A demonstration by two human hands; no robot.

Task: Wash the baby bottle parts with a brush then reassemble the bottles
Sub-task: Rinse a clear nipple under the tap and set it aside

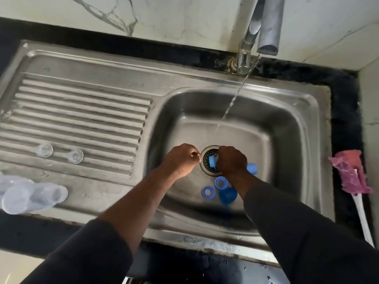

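Observation:
My right hand (231, 159) grips a blue bottle part (212, 161) over the drain (207, 158) of the steel sink basin (287, 128). My left hand (182, 158) hovers beside it with fingers curled and nothing visible in it. On the basin floor lie two blue rings (220, 182) (207, 192), a blue cap (227, 195) and another blue piece (252, 168). Two clear nipples (44, 150) (75, 156) stand on the ribbed drainboard (82, 111). Clear bottles (32, 194) lie at the drainboard's front left. A pink-headed brush (348, 173) with a white handle lies on the counter at the right.
Water runs from the tap (266, 25) into the basin behind my hands. A black counter (346, 95) frames the sink, with a marble wall behind and a wall close on the right.

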